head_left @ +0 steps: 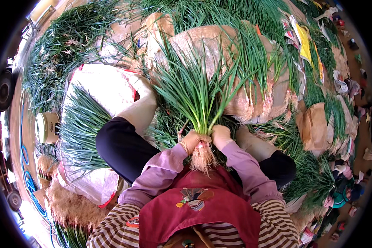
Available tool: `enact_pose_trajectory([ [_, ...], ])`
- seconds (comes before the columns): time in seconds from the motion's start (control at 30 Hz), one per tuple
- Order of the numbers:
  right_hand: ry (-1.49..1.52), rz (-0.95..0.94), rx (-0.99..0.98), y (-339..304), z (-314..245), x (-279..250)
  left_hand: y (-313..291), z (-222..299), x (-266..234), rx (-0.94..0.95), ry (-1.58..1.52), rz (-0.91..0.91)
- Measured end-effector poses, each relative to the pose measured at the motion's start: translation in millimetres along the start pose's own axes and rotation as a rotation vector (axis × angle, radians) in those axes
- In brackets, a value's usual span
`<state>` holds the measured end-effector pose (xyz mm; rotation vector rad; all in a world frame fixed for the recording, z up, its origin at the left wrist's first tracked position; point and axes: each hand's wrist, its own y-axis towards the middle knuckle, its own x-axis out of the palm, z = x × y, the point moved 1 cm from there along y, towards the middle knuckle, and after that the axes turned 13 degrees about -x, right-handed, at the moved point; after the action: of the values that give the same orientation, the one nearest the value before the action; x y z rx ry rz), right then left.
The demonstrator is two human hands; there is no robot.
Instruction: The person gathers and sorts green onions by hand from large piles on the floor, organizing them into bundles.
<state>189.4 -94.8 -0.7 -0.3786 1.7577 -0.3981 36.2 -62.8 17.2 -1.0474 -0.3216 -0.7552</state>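
A bunch of green onions (198, 95) stands upright between my knees, its leaves fanning up and its pale roots (202, 158) hanging toward my red apron. My left hand (193, 141) grips the bunch near its base from the left. From the right, my right hand (220, 136) closes around the same stems. Both hands wear light gloves, and purple sleeves cover my forearms.
A white sack (101, 87) at my left carries a laid-out pile of green onions (80, 124). More onions drape over a large tan sack (219, 53) ahead. A pale round container (46, 127) sits far left, cut roots (68, 204) lie lower left, paper scraps (306, 41) at right.
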Motion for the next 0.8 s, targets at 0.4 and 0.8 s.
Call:
enact_pose_trajectory([
  [0.4,0.115,-0.116,0.18,-16.2,27.8,-25.1,-100.2,90.8,-13.2,0.539,-0.551,-0.739],
  [0.8,0.539,0.324,-0.164,128.1,-17.7,95.6,-95.9,86.0,-36.6,0.304,-0.357,-0.128],
])
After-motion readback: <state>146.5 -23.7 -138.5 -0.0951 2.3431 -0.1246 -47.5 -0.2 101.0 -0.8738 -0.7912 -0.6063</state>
